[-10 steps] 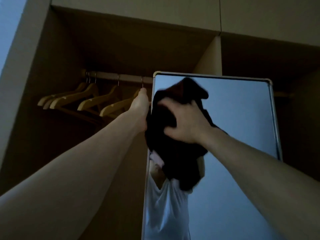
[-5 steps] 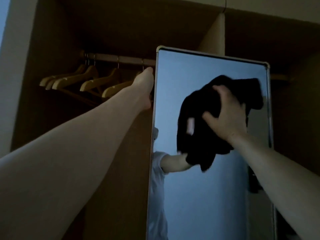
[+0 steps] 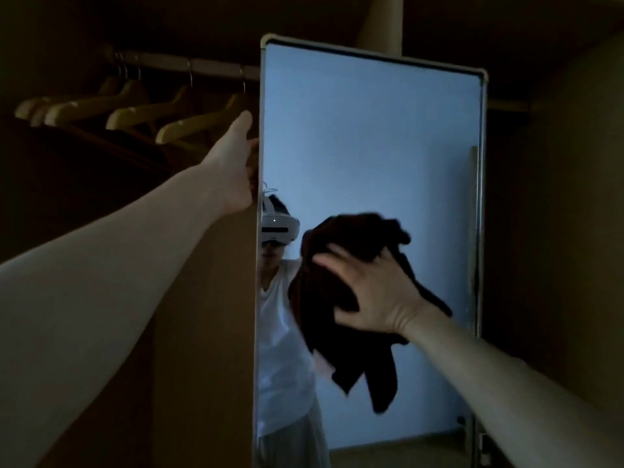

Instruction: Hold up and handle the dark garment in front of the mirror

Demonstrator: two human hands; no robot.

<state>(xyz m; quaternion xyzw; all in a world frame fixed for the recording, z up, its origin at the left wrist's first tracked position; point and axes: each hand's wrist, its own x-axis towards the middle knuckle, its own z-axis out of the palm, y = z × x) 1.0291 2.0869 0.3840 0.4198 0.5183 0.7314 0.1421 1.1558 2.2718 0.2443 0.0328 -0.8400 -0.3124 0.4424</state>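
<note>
A tall rectangular mirror in a pale rounded frame (image 3: 371, 136) stands upright, its long axis vertical, and the dark crumpled cloth (image 3: 337, 298) lies flat against the lower middle of its glass, below and to the right of the frame's left edge. The right hand (image 3: 374, 295) is the one on the cloth: its fingers are spread fairly wide and straight, pressing the bunched fabric against the glass, while loose ends of the cloth hang down under the wrist. The left hand (image 3: 238, 167) is higher and off to the left, at the mirror's left edge, gripping the frame with the fingers wrapped round behind it, so how far they curl cannot be told. Most of the glass above the cloth is bare, showing a bluish wall. Left of the mirror, pale wooden hangers (image 3: 141, 116) hang from a rail (image 3: 189, 67) inside the dark wardrobe.
</note>
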